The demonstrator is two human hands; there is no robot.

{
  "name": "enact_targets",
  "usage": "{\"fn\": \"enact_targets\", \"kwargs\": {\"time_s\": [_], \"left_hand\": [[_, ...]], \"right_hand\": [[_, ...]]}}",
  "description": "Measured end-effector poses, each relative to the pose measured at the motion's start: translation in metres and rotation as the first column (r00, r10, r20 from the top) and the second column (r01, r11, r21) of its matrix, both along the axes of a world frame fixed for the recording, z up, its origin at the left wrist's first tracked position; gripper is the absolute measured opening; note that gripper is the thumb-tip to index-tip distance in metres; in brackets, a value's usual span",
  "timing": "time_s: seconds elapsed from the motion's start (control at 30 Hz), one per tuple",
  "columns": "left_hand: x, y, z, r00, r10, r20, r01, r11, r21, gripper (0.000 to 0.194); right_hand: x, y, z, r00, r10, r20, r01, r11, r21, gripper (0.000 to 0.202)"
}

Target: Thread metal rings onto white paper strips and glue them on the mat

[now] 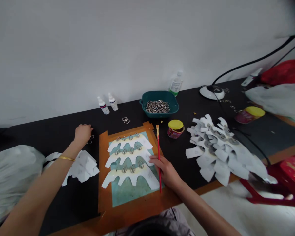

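My left hand [83, 133] rests on the black table beside some metal rings [90, 140]; its fingers are bent and their tips are hidden. My right hand [166, 168] is closed around a red brush [158, 160] with its bristles upward, at the right edge of a taped green mat [127, 195]. Three white scalloped strips lie on the mat, the lowest one [149, 177] nearest me. Metal rings stand along the strips' yellowish upper edges, among them a ring [133, 168] on the lowest strip.
A green basin [159, 95] of rings stands near the wall, beside a clear bottle [176, 84]. Two small white bottles are left of it. A yellow-lidded tub [175, 128] sits right of the mat. White cut pieces [221, 159] lie at right, more [82, 167] at left.
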State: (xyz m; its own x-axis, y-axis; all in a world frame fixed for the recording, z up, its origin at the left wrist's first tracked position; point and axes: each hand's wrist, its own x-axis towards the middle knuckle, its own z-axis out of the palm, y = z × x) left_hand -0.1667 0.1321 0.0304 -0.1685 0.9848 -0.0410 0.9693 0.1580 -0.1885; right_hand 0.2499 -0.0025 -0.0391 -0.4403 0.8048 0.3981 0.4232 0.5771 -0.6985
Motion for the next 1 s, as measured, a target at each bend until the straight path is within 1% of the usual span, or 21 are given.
{"fn": "enact_targets", "kwargs": {"time_s": [0.1,0.2,0.27,0.33,0.43,0.5,0.57,0.6,0.63,0.67,0.7,0.73,0.77,0.83,0.9,1.0], "left_hand": [[0.003,-0.003,-0.002,0.999,-0.036,-0.01,0.036,0.999,-0.009,0.036],[0.009,-0.007,0.002,0.998,-0.069,0.003,0.069,0.998,-0.009,0.037],[0.011,-0.007,0.009,0.996,-0.079,0.028,0.079,0.997,-0.006,0.035],[0.012,-0.006,0.019,0.995,-0.078,0.065,0.078,0.997,0.008,0.035],[0.016,-0.004,0.036,0.988,-0.068,0.139,0.057,0.995,0.078,0.04],[0.023,-0.008,0.044,0.977,-0.08,0.196,0.056,0.99,0.128,0.045],[0.038,-0.021,0.048,0.939,-0.119,0.322,0.081,0.988,0.128,0.047],[0.047,-0.031,0.048,0.899,-0.138,0.415,0.105,0.989,0.102,0.046],[0.057,-0.043,0.048,0.824,-0.151,0.546,0.14,0.988,0.062,0.045],[0.067,-0.055,0.047,0.738,-0.136,0.661,0.178,0.984,0.004,0.042],[0.077,-0.068,0.045,0.674,-0.119,0.729,0.237,0.969,-0.062,0.037],[0.086,-0.081,0.044,0.637,-0.088,0.766,0.293,0.947,-0.135,0.033],[0.093,-0.092,0.043,0.622,-0.049,0.782,0.334,0.919,-0.208,0.03],[0.103,-0.11,0.04,0.605,0.003,0.797,0.385,0.874,-0.296,0.025],[0.107,-0.12,0.035,0.596,0.013,0.803,0.41,0.855,-0.318,0.023],[0.108,-0.125,0.028,0.602,-0.022,0.798,0.444,0.84,-0.312,0.021]], "right_hand": [[0.0,0.002,0.002,1.0,0.004,0.003,-0.004,1.0,-0.002,0.034],[0.0,0.003,0.002,1.0,0.01,0.0,-0.01,1.0,0.003,0.035],[0.0,0.003,0.002,1.0,0.016,-0.005,-0.016,1.0,0.02,0.035],[0.001,0.003,0.001,1.0,0.017,-0.001,-0.017,0.999,0.031,0.034],[0.001,0.002,0.0,1.0,0.021,0.02,-0.021,0.999,0.029,0.032],[0.001,0.001,0.001,0.999,0.023,0.033,-0.024,0.999,0.025,0.032],[0.001,0.0,0.001,0.999,0.023,0.035,-0.024,0.999,0.024,0.033],[0.001,0.0,0.001,0.999,0.023,0.032,-0.023,0.999,0.026,0.034],[0.001,0.0,0.001,0.999,0.022,0.028,-0.023,0.999,0.029,0.034],[0.001,0.0,0.001,0.999,0.022,0.025,-0.023,0.999,0.031,0.035],[0.001,0.0,0.001,1.0,0.021,0.021,-0.022,0.999,0.031,0.035],[0.001,0.0,0.001,1.0,0.021,0.017,-0.021,0.999,0.028,0.036],[0.001,0.0,0.0,1.0,0.021,0.015,-0.021,0.999,0.024,0.036],[0.0,0.0,0.0,1.0,0.023,0.013,-0.023,1.0,0.014,0.036],[0.0,0.0,0.0,1.0,0.021,0.016,-0.021,1.0,0.012,0.035],[0.0,0.0,0.0,1.0,0.011,0.025,-0.011,1.0,0.021,0.035]]}}
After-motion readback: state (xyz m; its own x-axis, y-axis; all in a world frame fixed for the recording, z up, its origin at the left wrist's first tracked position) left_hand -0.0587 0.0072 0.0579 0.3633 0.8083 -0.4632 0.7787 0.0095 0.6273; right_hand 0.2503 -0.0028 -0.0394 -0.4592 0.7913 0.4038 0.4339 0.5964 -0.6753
